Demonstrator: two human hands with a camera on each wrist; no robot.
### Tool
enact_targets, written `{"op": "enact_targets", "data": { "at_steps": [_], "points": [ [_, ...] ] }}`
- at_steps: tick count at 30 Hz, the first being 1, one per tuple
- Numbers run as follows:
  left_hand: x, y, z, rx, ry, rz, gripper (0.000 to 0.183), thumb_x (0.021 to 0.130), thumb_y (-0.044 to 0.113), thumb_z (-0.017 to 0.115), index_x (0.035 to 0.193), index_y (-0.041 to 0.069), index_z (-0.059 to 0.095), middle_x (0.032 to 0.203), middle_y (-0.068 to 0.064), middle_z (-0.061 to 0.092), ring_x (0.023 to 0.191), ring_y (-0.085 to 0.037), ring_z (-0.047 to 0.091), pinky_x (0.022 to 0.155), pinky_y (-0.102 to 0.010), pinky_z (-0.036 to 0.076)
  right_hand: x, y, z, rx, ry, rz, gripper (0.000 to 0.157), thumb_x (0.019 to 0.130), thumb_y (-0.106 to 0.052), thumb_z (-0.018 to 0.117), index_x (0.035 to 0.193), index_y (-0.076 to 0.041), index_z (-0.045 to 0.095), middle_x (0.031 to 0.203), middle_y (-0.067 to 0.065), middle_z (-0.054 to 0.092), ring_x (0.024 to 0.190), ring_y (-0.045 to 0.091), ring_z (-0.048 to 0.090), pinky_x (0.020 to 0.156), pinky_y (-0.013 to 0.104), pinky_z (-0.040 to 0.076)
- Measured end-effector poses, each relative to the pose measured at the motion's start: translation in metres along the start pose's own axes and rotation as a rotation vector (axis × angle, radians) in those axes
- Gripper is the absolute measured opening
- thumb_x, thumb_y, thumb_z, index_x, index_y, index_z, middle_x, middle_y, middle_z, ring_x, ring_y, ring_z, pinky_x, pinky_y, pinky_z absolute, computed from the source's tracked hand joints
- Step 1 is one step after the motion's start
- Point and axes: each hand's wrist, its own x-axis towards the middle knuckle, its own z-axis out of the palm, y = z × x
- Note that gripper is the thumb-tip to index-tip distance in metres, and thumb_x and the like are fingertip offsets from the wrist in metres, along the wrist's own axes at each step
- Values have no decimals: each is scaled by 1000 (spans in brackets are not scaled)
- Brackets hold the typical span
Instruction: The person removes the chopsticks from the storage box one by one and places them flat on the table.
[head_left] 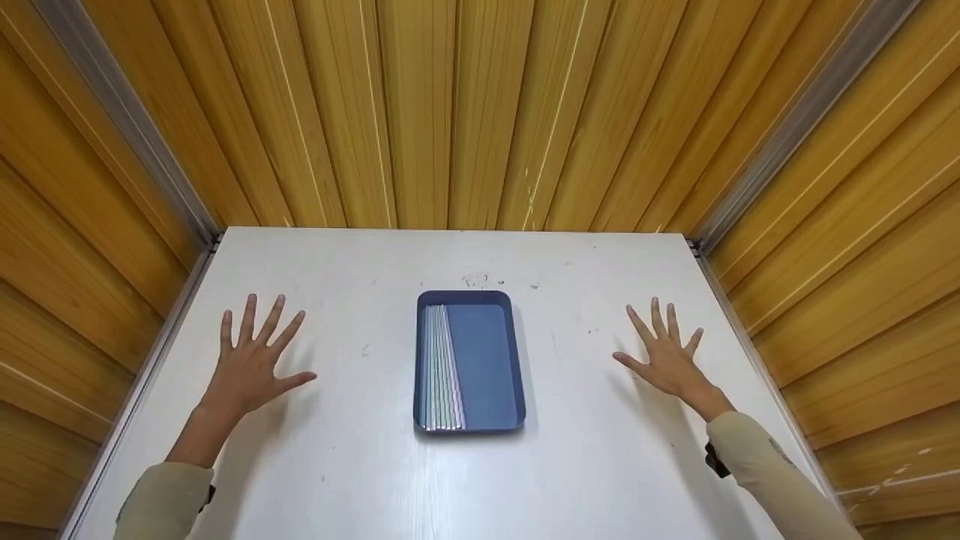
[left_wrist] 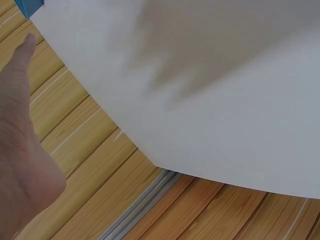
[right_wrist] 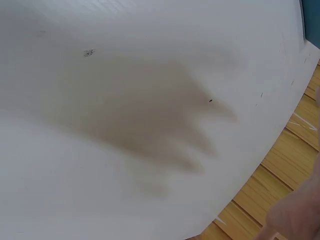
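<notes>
A blue rectangular tray (head_left: 487,367) sits at the middle of the white table. Along its left side lies a row of several thin, pale sticks or straws (head_left: 442,367), side by side and slightly fanned. My left hand (head_left: 251,371) is spread over the table to the left of the tray, holding nothing. To the right of the tray my right hand (head_left: 667,364) is likewise spread, with straight fingers and nothing in it. Both hands cast shadows on the tabletop. Only part of each hand shows in its own wrist view.
The white table (head_left: 337,465) carries small dark marks near the tray's far end. Yellow wood-look panels (head_left: 450,112) stand behind it and on both sides, with grey metal posts (head_left: 135,112) at the corners.
</notes>
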Motion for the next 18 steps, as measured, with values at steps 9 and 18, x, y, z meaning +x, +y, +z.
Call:
{"op": "enact_targets", "data": {
  "at_steps": [9, 18],
  "points": [
    [5, 13, 14, -123, -66, -47, 97, 73, 70, 63, 150, 23, 28, 158, -14, 13, 143, -45, -2, 111, -67, -4, 10, -6, -7, 275, -55, 88, 86, 90, -56, 53, 153, -29, 1, 157, 20, -13, 141, 46, -16, 89, 85, -9],
    [9, 19, 18, -262, -111, -82, 98, 75, 66, 65, 152, 21, 23, 159, -15, 8, 144, -43, -6, 111, -64, -8, 13, -45, -22, 685, -126, 180, 80, 97, -46, 47, 154, -18, -2, 159, 17, -7, 144, 43, -4, 109, 70, 6]
  ]
}}
